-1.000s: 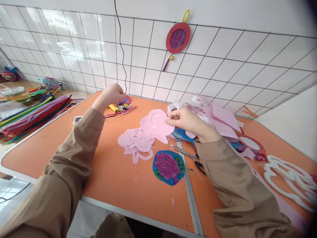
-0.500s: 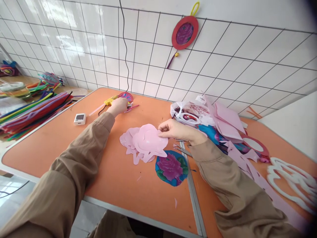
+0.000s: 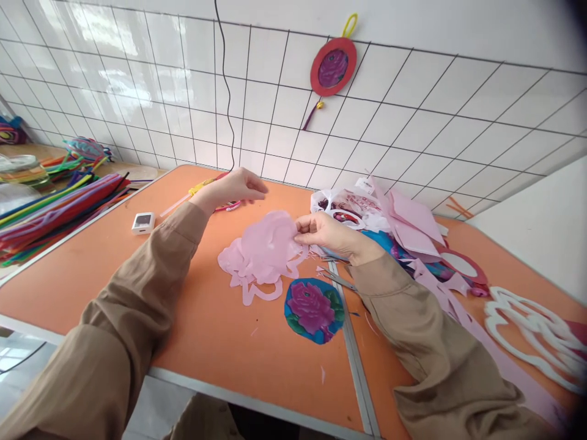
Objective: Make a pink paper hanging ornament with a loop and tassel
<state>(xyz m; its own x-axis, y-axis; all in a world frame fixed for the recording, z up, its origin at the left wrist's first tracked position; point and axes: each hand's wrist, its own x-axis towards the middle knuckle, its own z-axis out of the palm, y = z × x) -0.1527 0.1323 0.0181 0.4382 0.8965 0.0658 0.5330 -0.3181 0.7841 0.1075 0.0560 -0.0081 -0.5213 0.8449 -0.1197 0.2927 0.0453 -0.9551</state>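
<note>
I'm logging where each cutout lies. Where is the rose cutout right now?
In the head view, the rose cutout lies on the orange table, just right of centre, nearer the person than the pink cutouts and beside the metal strip.

On the table [image 3: 206, 342], paper cutouts [image 3: 263, 253] lie behind-left of the flower piece [image 3: 314, 310], with apparently scissors [image 3: 342, 280] behind-right.

Pink cutouts [image 3: 268, 244]: thin, smooth, faintly shiny; paper or foam sheet, cannot be determined. Counter [image 3: 220, 354]: smooth, low sheen; joint strip [image 3: 358, 382] dull, metal-looking. Scissors [image 3: 340, 280]: metal blades. Bag [image 3: 364, 203]: thin, crinkled plastic. Wall tiles [image 3: 158, 88]: smooth, glossy. Sleeves [image 3: 398, 299]: matt, creased cloth.
</note>
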